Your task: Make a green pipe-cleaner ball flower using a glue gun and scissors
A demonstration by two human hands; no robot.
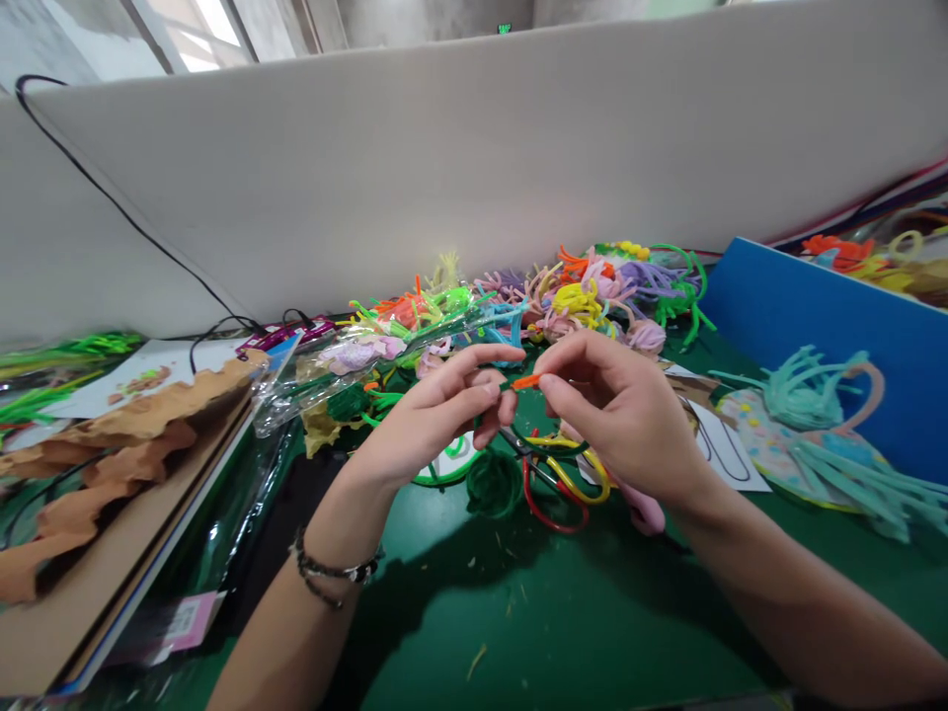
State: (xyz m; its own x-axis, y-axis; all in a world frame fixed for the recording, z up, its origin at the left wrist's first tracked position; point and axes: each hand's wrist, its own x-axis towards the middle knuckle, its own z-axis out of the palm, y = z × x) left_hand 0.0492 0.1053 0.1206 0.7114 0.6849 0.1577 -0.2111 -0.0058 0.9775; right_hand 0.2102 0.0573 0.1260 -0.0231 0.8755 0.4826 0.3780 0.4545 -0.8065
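A short orange pipe cleaner (527,381) spans the gap between my hands above the table. My right hand (603,395) pinches its right end between thumb and fingertips. At its left end, a small dark green bit (506,387) shows at the fingertips of my left hand (444,400), whose thumb and fingers are closed on it while the index finger reaches out above. Below lie a coiled dark green pipe cleaner (494,484), red-handled scissors (555,513) and a yellow-handled pair (592,484). A white round piece with green lines (453,459) is partly behind my left hand.
Colourful pipe-cleaner bundles (585,296) are heaped against the white partition (474,168), with clear plastic wrapping (296,395). Cardboard (133,553) and crinkled brown paper (96,494) stand at left. At right are a blue board (822,316) and a teal pipe-cleaner decoration (807,390).
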